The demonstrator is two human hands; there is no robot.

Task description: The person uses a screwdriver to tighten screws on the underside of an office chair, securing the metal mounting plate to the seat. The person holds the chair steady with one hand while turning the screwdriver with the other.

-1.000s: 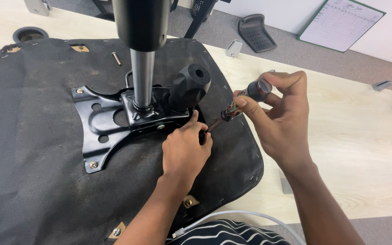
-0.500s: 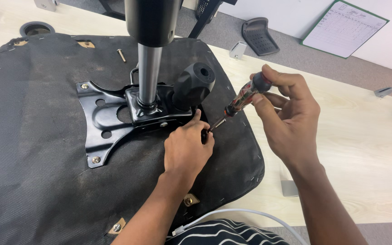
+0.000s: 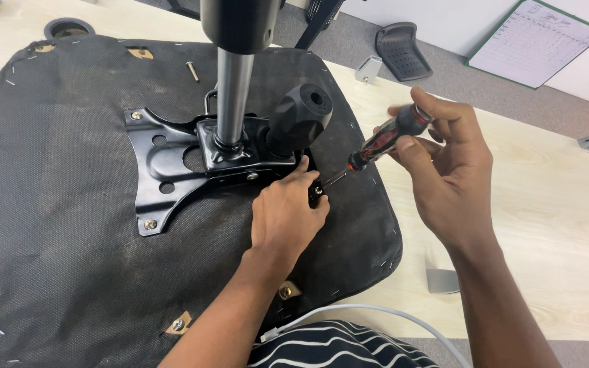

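- Your right hand (image 3: 444,170) pinches a screwdriver (image 3: 383,144) by its red-and-black handle, thumb and fingers curled round the grip, wrist bent back toward you at the right of the scene.
- Its long axis runs on a slant: handle up and to the far right, thin shaft down and to the near left, tip at a screw on the right edge of the black metal plate (image 3: 165,170).
- Your left hand (image 3: 288,215) lies palm-down on the upturned seat underside (image 3: 56,238), fingers pressed together and bent at the plate's edge, touching the shaft's tip; forearm reaches in from the near edge.
- Just left of that hand, the gas-lift column (image 3: 232,95) stands upright from the plate, with a black knob (image 3: 300,117) beside it.
- One loose bolt (image 3: 192,70) lies on the fabric at the far side.
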